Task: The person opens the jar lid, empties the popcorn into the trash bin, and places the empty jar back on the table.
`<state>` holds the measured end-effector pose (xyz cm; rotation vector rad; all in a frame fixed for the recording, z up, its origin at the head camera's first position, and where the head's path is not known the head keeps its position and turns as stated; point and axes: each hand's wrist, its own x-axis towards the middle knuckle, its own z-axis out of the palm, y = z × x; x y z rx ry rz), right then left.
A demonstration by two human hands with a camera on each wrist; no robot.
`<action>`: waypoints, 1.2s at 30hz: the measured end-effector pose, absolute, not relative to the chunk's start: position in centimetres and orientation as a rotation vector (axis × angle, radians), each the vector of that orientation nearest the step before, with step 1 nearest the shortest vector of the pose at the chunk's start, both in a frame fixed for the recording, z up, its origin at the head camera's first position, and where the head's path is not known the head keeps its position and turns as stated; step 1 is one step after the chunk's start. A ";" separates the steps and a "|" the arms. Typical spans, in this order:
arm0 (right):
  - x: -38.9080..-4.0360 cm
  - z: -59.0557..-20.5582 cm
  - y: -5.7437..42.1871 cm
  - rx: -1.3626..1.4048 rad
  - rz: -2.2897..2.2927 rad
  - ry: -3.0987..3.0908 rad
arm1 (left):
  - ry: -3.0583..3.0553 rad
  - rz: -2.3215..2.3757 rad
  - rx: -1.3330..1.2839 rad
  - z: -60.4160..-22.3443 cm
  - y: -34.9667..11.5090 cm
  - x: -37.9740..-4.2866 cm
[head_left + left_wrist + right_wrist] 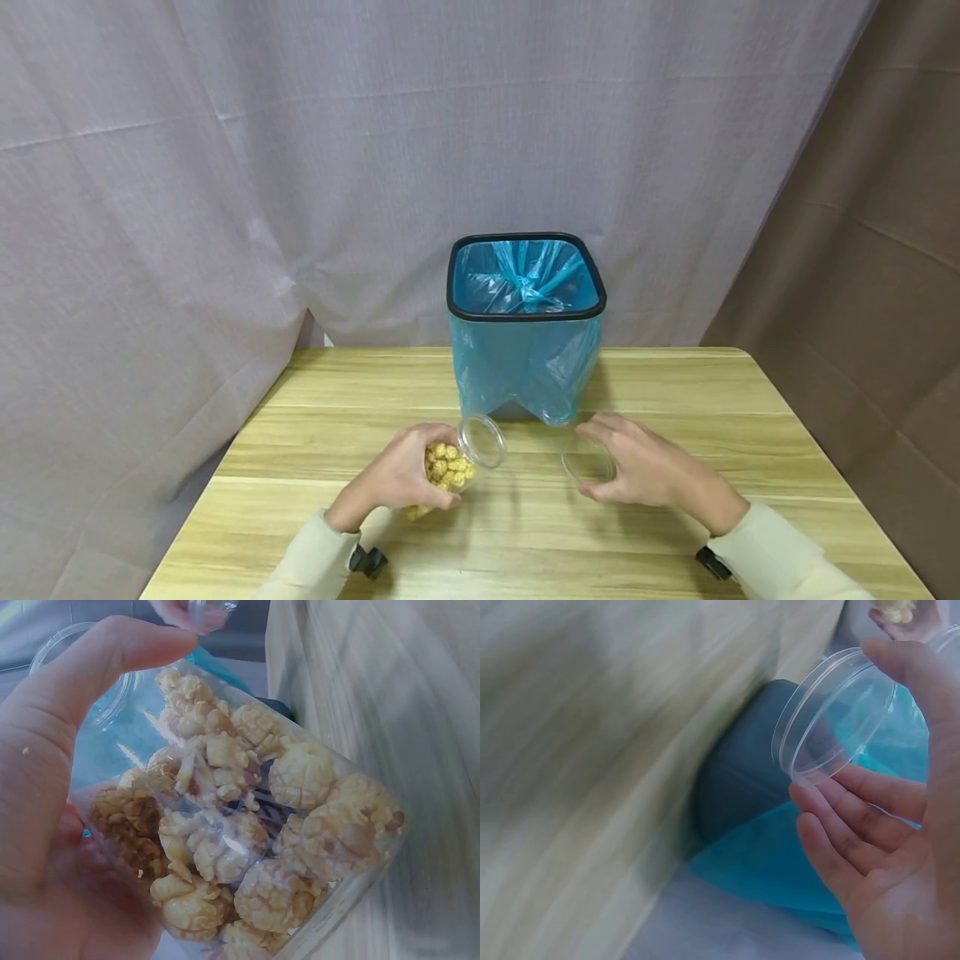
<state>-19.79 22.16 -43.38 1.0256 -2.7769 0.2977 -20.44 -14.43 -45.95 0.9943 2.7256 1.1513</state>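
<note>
My left hand (405,471) grips a clear plastic jar (352,900) of caramel popcorn (448,467), thumb on one side and fingers on the other. The jar is tilted, its round mouth uncovered and pointing toward the bin. Popcorn fills much of the jar in the left wrist view. My right hand (645,467) holds a clear round lid (832,724) by its rim between thumb and fingertips. The lid is on edge, above the table and apart from the jar. Some of my left fingers are hidden behind the jar.
A bin (525,317) with a black rim and a blue plastic liner (495,358) stands at the table's back edge, beyond both hands. The liner is knotted inside. The wooden table (337,400) has a grey curtain (360,167) behind it and a brown one (862,292) at right.
</note>
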 end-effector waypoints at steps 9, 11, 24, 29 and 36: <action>-19.7 -46.7 22.7 0.987 0.286 -2.826 | 2.751 1.139 1.009 -46.2 -14.9 -20.6; -19.6 -47.3 22.8 0.981 0.286 -2.844 | 2.748 1.148 0.997 -46.2 -15.0 -20.5; -19.8 -49.8 23.0 0.974 0.258 -2.929 | 2.726 1.199 0.946 -46.3 -15.4 -20.4; -19.8 -49.8 23.0 0.952 0.276 -2.939 | 2.698 1.238 0.937 -46.2 -16.0 -20.4; -20.0 -48.7 23.6 0.883 0.386 -2.978 | 2.738 1.246 0.887 -45.6 -17.7 -20.4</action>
